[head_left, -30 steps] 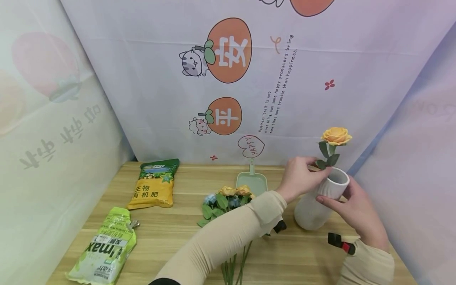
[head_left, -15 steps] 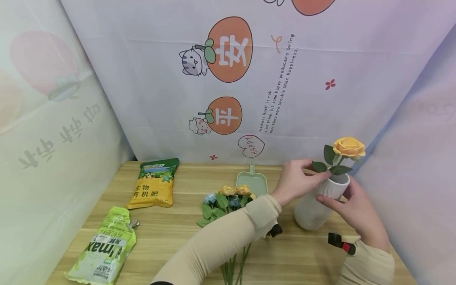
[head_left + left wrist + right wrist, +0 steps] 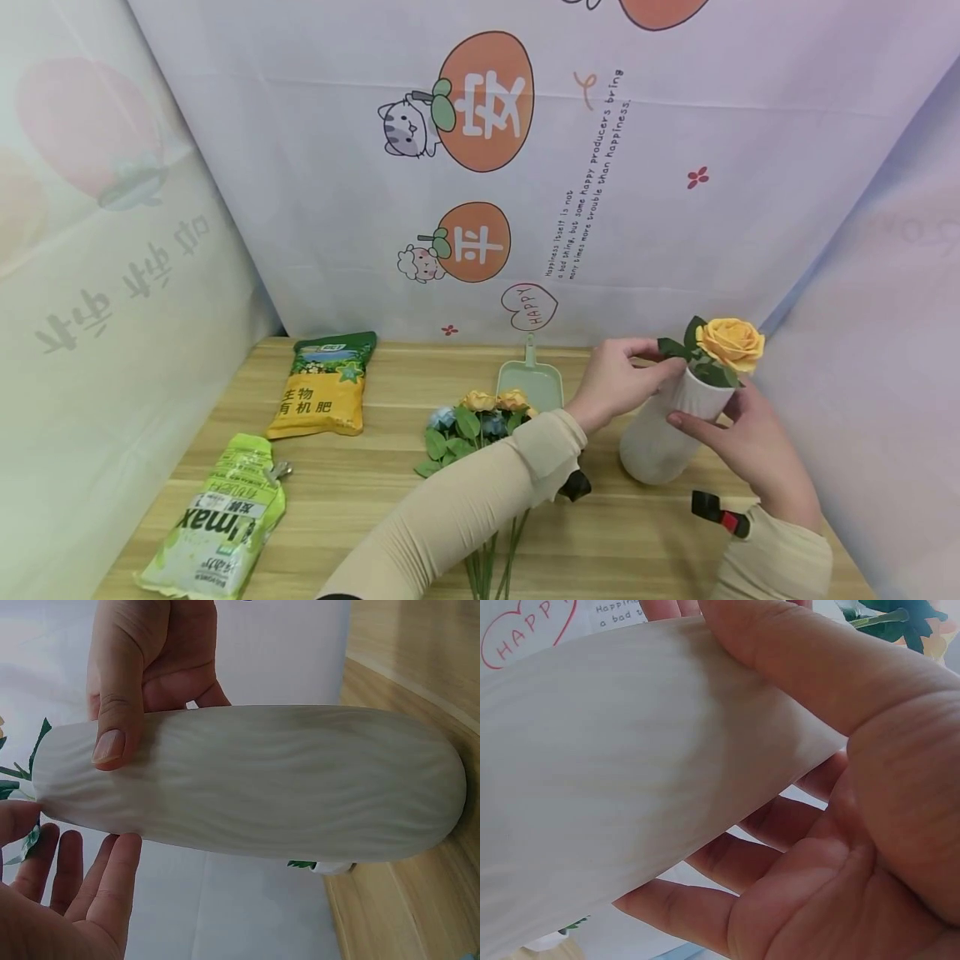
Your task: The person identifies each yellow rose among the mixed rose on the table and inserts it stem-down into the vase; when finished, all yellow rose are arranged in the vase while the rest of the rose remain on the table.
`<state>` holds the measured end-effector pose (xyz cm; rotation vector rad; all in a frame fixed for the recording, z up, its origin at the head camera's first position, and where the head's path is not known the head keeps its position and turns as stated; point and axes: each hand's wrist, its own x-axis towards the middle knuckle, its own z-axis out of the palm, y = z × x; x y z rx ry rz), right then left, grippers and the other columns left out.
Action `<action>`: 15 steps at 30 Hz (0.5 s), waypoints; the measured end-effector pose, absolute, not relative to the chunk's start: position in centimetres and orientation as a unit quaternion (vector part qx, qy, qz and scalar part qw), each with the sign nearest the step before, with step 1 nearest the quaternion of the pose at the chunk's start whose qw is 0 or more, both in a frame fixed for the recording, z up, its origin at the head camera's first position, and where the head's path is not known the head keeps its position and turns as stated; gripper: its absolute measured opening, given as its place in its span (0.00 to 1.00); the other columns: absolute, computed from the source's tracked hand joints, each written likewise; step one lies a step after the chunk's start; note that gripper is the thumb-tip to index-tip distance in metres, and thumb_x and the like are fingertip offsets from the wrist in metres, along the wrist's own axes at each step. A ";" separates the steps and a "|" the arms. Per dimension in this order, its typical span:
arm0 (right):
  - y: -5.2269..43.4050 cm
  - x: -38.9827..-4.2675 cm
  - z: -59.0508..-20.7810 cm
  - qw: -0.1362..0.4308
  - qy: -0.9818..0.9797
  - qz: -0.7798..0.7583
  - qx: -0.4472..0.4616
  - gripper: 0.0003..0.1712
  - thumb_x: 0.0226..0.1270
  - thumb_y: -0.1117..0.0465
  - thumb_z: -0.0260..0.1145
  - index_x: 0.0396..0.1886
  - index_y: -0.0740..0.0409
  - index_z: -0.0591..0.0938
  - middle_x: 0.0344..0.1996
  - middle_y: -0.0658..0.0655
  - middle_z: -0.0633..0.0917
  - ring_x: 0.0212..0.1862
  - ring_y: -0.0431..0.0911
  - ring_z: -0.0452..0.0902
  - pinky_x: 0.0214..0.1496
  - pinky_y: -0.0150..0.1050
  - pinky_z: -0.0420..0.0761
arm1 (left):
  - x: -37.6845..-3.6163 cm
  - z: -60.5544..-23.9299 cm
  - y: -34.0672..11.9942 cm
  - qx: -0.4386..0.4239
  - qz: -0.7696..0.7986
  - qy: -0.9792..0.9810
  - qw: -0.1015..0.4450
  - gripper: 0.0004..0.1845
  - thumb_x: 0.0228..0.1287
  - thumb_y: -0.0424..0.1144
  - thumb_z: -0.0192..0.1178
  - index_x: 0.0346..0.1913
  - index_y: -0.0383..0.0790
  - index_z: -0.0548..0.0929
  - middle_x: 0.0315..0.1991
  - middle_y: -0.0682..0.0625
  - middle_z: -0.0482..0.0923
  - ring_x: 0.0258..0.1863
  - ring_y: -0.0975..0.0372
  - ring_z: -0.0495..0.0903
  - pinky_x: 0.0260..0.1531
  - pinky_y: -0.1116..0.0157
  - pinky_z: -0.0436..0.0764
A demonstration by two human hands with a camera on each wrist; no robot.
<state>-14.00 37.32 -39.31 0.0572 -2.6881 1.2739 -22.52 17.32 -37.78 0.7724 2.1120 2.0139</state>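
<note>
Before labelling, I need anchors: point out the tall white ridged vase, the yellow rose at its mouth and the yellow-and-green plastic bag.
Tall white ridged vase [image 3: 259,784], left wrist view: middle of its side.
Yellow rose [image 3: 732,343], head view: bloom's centre.
Yellow-and-green plastic bag [image 3: 321,388], head view: front panel.

The vase [image 3: 660,433] stands at the right of the counter [image 3: 360,517], my right grip [image 3: 757,442] around its upper part and my left grip [image 3: 622,375] at its rim. In its mouth sits the rose [image 3: 731,343], bloom above the rim. Left of the vase lies the bouquet [image 3: 468,425], its stems passing under my left sleeve [image 3: 457,508]; the dustpan [image 3: 531,383] is behind it, near the wall cloth [image 3: 337,208]. Farther left is the fertilizer pouch [image 3: 322,396], with the bag [image 3: 217,525] before it, a clip [image 3: 281,471] at its right edge.
</note>
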 end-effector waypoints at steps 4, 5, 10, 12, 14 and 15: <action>37.3 -14.0 -39.3 0.083 -0.899 0.429 0.022 0.52 0.70 0.50 0.80 0.85 0.49 0.62 0.73 0.58 0.73 0.60 0.31 0.74 0.49 0.25 0.80 | -22.6 -37.8 17.2 0.254 0.653 0.711 0.059 0.10 0.73 0.45 0.73 0.48 0.44 0.93 0.40 0.65 0.88 0.42 0.72 0.86 0.35 0.74 0.87; 37.3 -14.0 -39.2 0.083 -0.900 0.428 0.021 0.52 0.70 0.50 0.80 0.85 0.49 0.62 0.73 0.58 0.73 0.60 0.31 0.74 0.49 0.25 0.80 | -22.7 -37.8 17.1 0.255 0.648 0.715 0.058 0.10 0.72 0.46 0.73 0.48 0.44 0.93 0.40 0.66 0.88 0.43 0.73 0.85 0.36 0.74 0.87; 37.4 -14.0 -39.1 0.075 -0.902 0.425 0.019 0.53 0.70 0.49 0.79 0.87 0.48 0.60 0.75 0.60 0.72 0.61 0.31 0.73 0.48 0.26 0.80 | -22.7 -37.9 16.8 0.261 0.630 0.729 0.057 0.10 0.70 0.51 0.75 0.45 0.50 0.92 0.40 0.68 0.87 0.45 0.75 0.84 0.42 0.74 0.85; 37.4 -14.0 -39.1 0.072 -0.902 0.426 0.020 0.53 0.71 0.49 0.79 0.87 0.46 0.60 0.75 0.60 0.71 0.61 0.31 0.73 0.48 0.26 0.79 | -22.6 -37.9 16.6 0.260 0.628 0.731 0.064 0.11 0.68 0.52 0.76 0.47 0.51 0.91 0.39 0.69 0.87 0.45 0.75 0.84 0.44 0.73 0.85; 37.4 -14.0 -39.2 0.073 -0.902 0.425 0.022 0.53 0.71 0.49 0.79 0.87 0.45 0.60 0.75 0.60 0.71 0.61 0.32 0.73 0.48 0.26 0.80 | -22.6 -37.9 16.5 0.257 0.626 0.732 0.073 0.15 0.67 0.53 0.77 0.52 0.52 0.90 0.39 0.70 0.87 0.47 0.76 0.84 0.46 0.72 0.85; 37.5 -14.0 -39.2 0.073 -0.902 0.425 0.023 0.53 0.71 0.49 0.79 0.87 0.45 0.60 0.75 0.59 0.72 0.61 0.31 0.73 0.49 0.26 0.80 | -22.5 -37.9 16.4 0.255 0.626 0.733 0.077 0.18 0.66 0.53 0.77 0.55 0.52 0.90 0.40 0.70 0.87 0.47 0.76 0.84 0.47 0.71 0.84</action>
